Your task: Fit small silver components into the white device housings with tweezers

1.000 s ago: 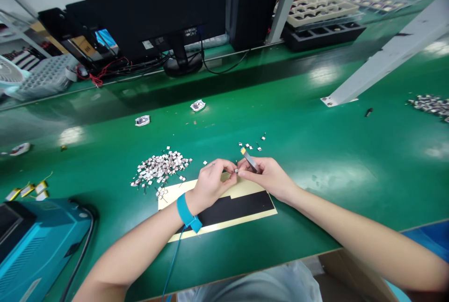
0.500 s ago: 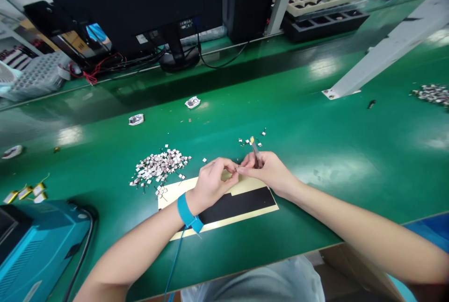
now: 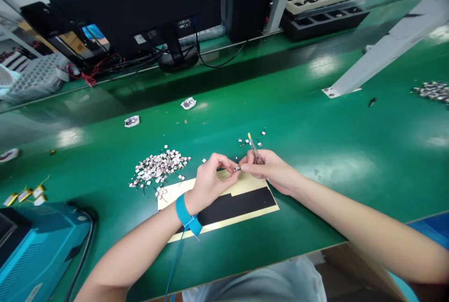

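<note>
My left hand (image 3: 209, 183), with a blue strap (image 3: 185, 213) at the wrist, pinches a tiny white part (image 3: 237, 168) with a dark lead between thumb and fingertips. Close against that part are the fingertips of my right hand (image 3: 273, 169), which also holds tweezers (image 3: 255, 148) with their yellow-tipped end pointing up and away. Under both hands lies a pale yellow backing sheet (image 3: 250, 183) bearing black strips (image 3: 242, 206). A heap of similar small white parts (image 3: 159, 166) is left of the sheet, and several more (image 3: 247, 141) lie beyond my right hand.
A teal machine (image 3: 45, 246) stands at the lower left, near yellow-edged battery-like pieces (image 3: 25, 194). White shells (image 3: 132, 121) lie farther back. A monitor stand (image 3: 178, 61) is behind, a grey metal post (image 3: 382, 45) at right, with another heap (image 3: 433, 91) beyond it.
The tweezers have turned slightly, their yellow end shifting left. My fingers have moved a little apart, so the small white part shows more clearly between them.
</note>
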Available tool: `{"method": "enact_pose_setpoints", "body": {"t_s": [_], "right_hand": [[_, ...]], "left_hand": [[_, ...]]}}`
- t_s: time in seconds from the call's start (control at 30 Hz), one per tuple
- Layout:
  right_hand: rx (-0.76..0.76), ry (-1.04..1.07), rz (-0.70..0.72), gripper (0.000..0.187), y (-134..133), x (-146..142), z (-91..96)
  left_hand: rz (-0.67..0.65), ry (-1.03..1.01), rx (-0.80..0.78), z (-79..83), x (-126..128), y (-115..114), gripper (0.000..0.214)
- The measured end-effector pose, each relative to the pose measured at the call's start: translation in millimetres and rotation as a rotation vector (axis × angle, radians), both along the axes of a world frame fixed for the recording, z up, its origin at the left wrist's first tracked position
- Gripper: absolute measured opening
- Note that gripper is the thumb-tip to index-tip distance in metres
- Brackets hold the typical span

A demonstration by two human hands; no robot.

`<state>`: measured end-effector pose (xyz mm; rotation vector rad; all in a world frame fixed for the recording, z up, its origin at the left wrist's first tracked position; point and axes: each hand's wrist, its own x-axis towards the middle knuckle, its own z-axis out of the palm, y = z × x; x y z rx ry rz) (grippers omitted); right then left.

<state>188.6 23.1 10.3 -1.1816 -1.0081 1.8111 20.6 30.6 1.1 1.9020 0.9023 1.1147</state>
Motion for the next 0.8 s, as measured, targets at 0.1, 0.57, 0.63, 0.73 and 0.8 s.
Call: {"method": "enact_pose_setpoints", "body": {"t_s": [0.1,0.57,0.63,0.73,0.8], "right_hand": [[0.021,-0.054,0.019,0.025,-1,-1,0.4],[0.330,-0.498,-0.326,0.027,30,37,4.0],[0.293,-0.319,-0.429,0.026,31,40,7.0],[0.193,0.008,-0.502,0.027,28,40,12.6],[0.127,0.139,-0.505,0.027,25,40,14.4]], "left_hand": [[0.002,0.031,0.029,-3.6,-1,0,0.025],[0.080,0.322,0.021,51.3,-74,60,0.037],[0.297,0.292,-0.031,43.6,-111,87,0.035],[0.691,0.270,-0.044,20.7,-162,123,0.030],[0.862,0.285,-0.036,7.2,-189,137,0.031]]}}
